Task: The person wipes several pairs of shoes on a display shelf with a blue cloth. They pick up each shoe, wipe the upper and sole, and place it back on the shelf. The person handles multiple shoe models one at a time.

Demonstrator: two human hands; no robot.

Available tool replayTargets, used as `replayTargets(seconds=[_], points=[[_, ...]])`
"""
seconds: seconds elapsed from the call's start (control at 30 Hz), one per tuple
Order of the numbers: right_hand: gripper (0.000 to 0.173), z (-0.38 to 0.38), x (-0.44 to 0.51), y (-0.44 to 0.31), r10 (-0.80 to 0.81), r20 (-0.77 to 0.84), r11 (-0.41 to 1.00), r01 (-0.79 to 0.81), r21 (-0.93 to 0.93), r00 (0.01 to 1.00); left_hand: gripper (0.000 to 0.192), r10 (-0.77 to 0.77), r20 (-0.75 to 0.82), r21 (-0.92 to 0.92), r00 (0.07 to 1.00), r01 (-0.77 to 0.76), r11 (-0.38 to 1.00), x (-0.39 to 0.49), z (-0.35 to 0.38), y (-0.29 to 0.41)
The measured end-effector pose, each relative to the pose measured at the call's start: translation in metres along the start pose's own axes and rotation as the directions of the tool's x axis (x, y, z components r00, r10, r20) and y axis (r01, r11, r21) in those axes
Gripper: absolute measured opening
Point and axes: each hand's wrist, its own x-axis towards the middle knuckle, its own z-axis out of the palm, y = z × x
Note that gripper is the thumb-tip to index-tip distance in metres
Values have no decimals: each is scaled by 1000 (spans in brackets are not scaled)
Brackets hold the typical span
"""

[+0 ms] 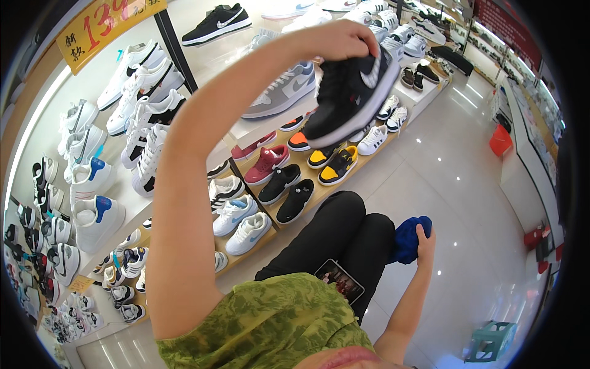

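High in the view, my left hand [350, 39] grips a black Nike sneaker [345, 97] with a white sole by its heel and collar, toe pointing down and left. The sneaker is slightly blurred and is raised in front of the display shelves. At the right, my right hand [425, 240] holds a bunched blue cloth [408, 241] beside my knee, well apart from the sneaker. A phone [340, 280] with a lit screen lies on my lap, against my black trousers [322, 235].
White shelves [276, 113] of sneakers fill the left and upper parts. A lower wooden shelf [272, 233] holds pairs, among them yellow-and-black sneakers [339, 166]. Tiled floor [442, 203] lies to the right, with a teal plastic stool [491, 341], a red bin [500, 140] and a long counter [521, 170].
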Motion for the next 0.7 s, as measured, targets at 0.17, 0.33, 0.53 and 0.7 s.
replayTargets(seconds=[0.17,0.33,0.53,0.7], points=[[50,-3,2,9,-13,26,999,13,34,1000,26,44,-186,92,982,-27,995,3,-87,-24],[48,-6,3,18,2,22,998,-4,65,1000,23,-8,-318,222,948,83,971,-24,-139,-46],[44,-11,3,33,14,3,999,-14,47,1000,56,47,-398,558,916,201,805,-41,-168,-81],[42,-15,1,56,45,-40,999,-45,10,998,53,60,-349,863,935,297,409,-48,-168,-124]])
